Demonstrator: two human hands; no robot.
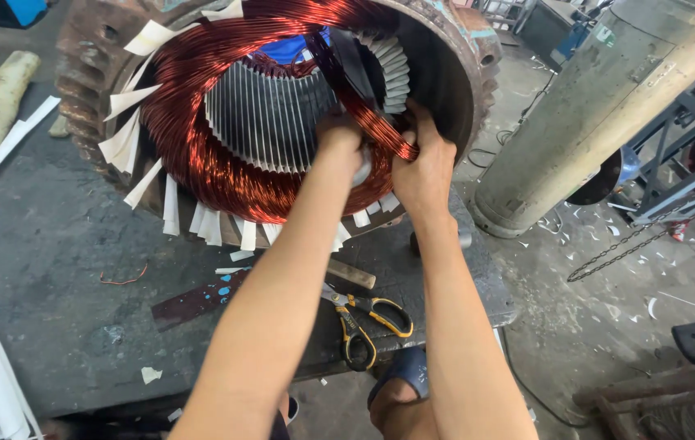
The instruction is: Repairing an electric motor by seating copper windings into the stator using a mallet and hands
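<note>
A big rusty motor stator [94,57] lies on its side on the dark workbench [46,269], its opening facing me. Shiny red copper windings [192,98] loop around the slotted steel core [270,122], with white paper strips [169,204] sticking out of the slots. My left hand [339,140] is closed on a bundle of the copper wire [380,122] at the lower right of the bore. My right hand [425,167] grips the same bundle just beside it, thumb up along the wire.
Yellow-handled scissors [368,322] lie on the bench edge under my arms, next to a wooden-handled tool [351,273] and a dark flat strip [196,300]. A large grey cylinder [600,114] leans at the right. A chain [620,244] and paper scraps litter the floor.
</note>
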